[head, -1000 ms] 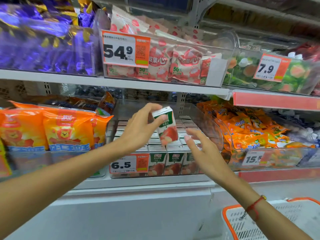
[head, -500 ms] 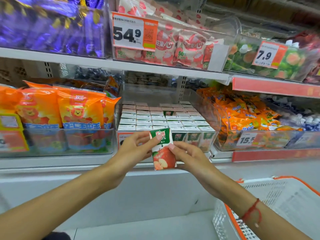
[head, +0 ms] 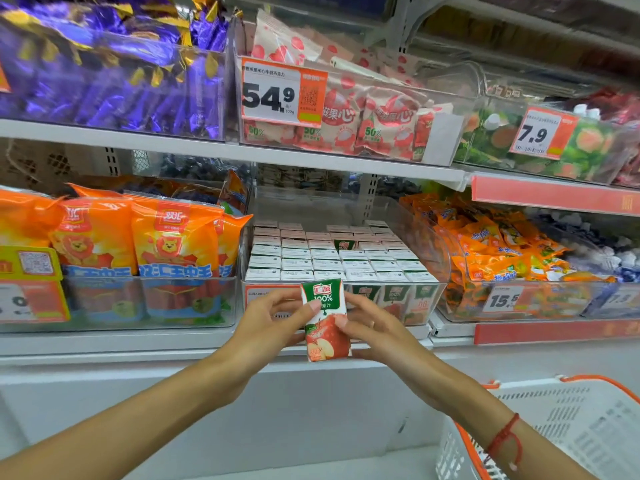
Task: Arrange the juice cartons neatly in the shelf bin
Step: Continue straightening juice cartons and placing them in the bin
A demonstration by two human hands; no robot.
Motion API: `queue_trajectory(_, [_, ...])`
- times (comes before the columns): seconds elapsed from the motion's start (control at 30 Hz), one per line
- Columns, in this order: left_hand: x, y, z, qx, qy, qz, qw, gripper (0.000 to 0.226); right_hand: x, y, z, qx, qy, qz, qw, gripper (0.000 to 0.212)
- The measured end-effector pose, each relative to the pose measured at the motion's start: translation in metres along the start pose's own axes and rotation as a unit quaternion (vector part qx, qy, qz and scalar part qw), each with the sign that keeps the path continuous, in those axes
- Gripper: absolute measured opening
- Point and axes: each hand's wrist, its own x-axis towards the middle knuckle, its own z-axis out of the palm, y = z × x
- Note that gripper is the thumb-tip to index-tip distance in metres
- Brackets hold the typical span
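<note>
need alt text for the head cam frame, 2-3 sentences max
Both hands, left hand and right hand, hold one small apple juice carton upright in front of a clear shelf bin packed with rows of matching cartons. Orange snack bags fill the bin to its left, and a white shopping basket sits at lower right.

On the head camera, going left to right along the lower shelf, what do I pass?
Orange lion snack bags → clear shelf bin of juice cartons → orange candy packets → blue and white wrapped sweets. In front of the bin, both hands hold one carton.
</note>
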Motion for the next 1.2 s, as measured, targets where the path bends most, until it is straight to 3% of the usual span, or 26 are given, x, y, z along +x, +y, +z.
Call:
queue_trajectory(0.13, [0.001,0.000,-0.005,-0.015,-0.032,-0.003,0.999,0.032,-0.001,0.002,0.003,-0.001,0.011,-0.027,1.000,0.047])
queue_trajectory(0.3, [0.003,-0.006,-0.005,0.031,-0.014,0.022,0.999,0.022,0.000,0.005,0.011,-0.134,0.112,-0.098,0.980,0.053])
queue_trajectory(0.43, [0.004,-0.011,0.001,0.033,0.005,-0.006,0.999,0.024,-0.002,0.007,0.019,-0.229,0.122,-0.147,0.954,0.055])
queue_trajectory(0.5, [0.004,-0.011,-0.001,0.038,-0.012,-0.017,0.999,0.018,0.000,0.007,0.017,-0.192,0.096,-0.118,0.969,0.047])
queue_trajectory(0.6, [0.006,-0.006,-0.008,0.078,-0.033,-0.014,0.996,0.005,0.001,0.001,0.010,-0.065,0.054,-0.048,0.995,0.015])
queue_trajectory(0.67, [0.007,-0.003,-0.010,0.100,-0.040,-0.017,0.994,0.010,0.001,0.001,0.007,-0.029,0.048,-0.002,0.998,0.018])
queue_trajectory(0.8, [0.006,0.001,-0.011,0.104,-0.053,-0.039,0.992,0.041,0.004,0.004,0.005,-0.026,0.047,0.018,0.998,0.025])
queue_trajectory(0.97, [0.007,0.004,-0.012,0.058,-0.050,-0.041,0.996,0.036,0.001,0.001,0.007,-0.049,-0.004,0.045,0.998,0.029])
queue_trajectory(1.07, [0.006,0.006,-0.014,0.039,-0.069,-0.028,0.996,0.049,-0.001,-0.003,0.012,-0.026,-0.055,0.057,0.996,0.032])
queue_trajectory(1.13, [0.004,0.007,-0.015,0.034,-0.086,-0.018,0.996,0.059,-0.003,-0.004,0.012,-0.007,-0.043,0.045,0.998,0.031])
queue_trajectory(1.2, [0.002,0.006,-0.015,0.023,-0.091,-0.022,0.995,0.056,-0.002,-0.005,0.013,-0.009,-0.005,0.038,0.999,0.027])
